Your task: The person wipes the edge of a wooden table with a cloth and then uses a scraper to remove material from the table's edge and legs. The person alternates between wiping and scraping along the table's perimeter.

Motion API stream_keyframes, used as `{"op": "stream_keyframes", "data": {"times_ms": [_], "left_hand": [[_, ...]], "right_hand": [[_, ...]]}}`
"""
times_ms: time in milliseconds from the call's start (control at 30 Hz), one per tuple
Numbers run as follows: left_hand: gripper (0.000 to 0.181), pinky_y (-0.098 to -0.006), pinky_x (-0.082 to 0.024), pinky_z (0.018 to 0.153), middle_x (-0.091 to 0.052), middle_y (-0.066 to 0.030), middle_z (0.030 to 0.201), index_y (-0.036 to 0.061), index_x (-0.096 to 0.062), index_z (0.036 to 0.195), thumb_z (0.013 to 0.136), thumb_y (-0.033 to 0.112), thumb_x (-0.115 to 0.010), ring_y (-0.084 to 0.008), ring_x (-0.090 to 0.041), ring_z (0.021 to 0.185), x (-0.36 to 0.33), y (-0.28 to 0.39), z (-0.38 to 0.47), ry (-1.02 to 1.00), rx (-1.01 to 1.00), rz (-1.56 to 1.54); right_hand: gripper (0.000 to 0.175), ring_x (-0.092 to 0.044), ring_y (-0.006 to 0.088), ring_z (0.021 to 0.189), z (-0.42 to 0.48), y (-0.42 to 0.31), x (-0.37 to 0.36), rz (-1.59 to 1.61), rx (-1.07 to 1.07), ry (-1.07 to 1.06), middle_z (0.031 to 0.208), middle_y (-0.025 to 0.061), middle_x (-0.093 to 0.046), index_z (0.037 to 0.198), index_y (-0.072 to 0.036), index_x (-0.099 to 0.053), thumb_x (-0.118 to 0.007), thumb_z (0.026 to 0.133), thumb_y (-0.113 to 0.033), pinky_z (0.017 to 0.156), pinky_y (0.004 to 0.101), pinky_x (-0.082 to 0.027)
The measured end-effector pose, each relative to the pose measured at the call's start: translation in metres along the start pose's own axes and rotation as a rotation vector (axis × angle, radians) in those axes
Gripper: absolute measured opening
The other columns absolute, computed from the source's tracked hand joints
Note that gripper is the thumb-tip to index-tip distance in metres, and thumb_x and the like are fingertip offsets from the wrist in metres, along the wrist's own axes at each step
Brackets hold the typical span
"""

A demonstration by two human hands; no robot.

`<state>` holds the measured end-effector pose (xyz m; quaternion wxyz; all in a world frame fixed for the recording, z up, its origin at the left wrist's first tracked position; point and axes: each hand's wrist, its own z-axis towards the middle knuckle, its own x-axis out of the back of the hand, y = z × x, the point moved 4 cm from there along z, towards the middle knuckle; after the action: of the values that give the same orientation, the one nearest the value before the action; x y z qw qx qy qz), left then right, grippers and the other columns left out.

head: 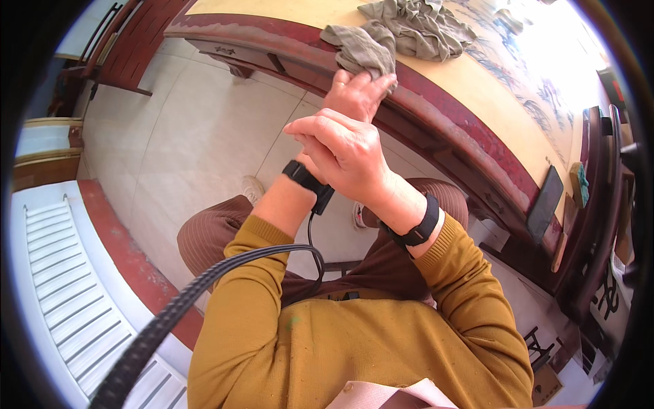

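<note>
My left hand (357, 95) reaches to the near edge of a dark red wooden table (449, 120), its fingers on a crumpled grey-green cloth (365, 51). Part of this hand and its thumb are hidden behind my right hand (340, 148), which is raised in front of the left wrist. The right fingers are together and bent, with nothing seen in them; the palm is hidden. A second crumpled cloth (424, 30) of the same colour lies on the tabletop, against the first. Both wrists wear black straps, and a black cable runs from the left one.
Landscape pictures cover the pale tabletop. At its right end are a dark flat slab (545, 204), a sponge-like block (580, 185) and a wooden strip (559, 252). A white slatted panel (76, 286) stands at lower left, a dark red wooden chair (140, 46) at upper left. A braided cable (204, 278) crosses my left arm.
</note>
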<state>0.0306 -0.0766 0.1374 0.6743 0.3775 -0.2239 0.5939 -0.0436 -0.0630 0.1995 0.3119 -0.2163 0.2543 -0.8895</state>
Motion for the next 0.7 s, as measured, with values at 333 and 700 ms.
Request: {"op": "stream_keyframes", "data": {"times_ms": [333, 700], "left_hand": [[0.048, -0.0415, -0.046, 0.084, -0.059, -0.0173, 0.111, 0.0107, -0.049, 0.126, 0.082, 0.02, -0.066, -0.0366, -0.057, 0.101, 0.036, -0.104, 0.016, 0.282, 0.444, -0.139], [0.028, -0.0262, -0.045, 0.09, -0.06, -0.0039, 0.119, 0.0024, -0.057, 0.121, 0.094, 0.009, -0.053, -0.0097, -0.054, 0.104, 0.049, -0.076, 0.0, 0.298, 0.552, -1.037]], "right_hand": [[0.01, -0.06, 0.0228, 0.059, -0.001, 0.005, -0.002, -0.029, -0.078, -0.031, 0.07, 0.0035, -0.059, 0.086, -0.01, -0.061, -0.063, 0.078, -0.004, 0.048, 0.0315, -0.047], [0.015, -0.06, 0.0233, 0.061, -0.004, 0.004, 0.001, 0.035, -0.116, -0.087, 0.071, 0.0077, -0.06, 0.091, -0.003, -0.063, -0.063, 0.078, 0.003, 0.053, 0.03, -0.048]]}}
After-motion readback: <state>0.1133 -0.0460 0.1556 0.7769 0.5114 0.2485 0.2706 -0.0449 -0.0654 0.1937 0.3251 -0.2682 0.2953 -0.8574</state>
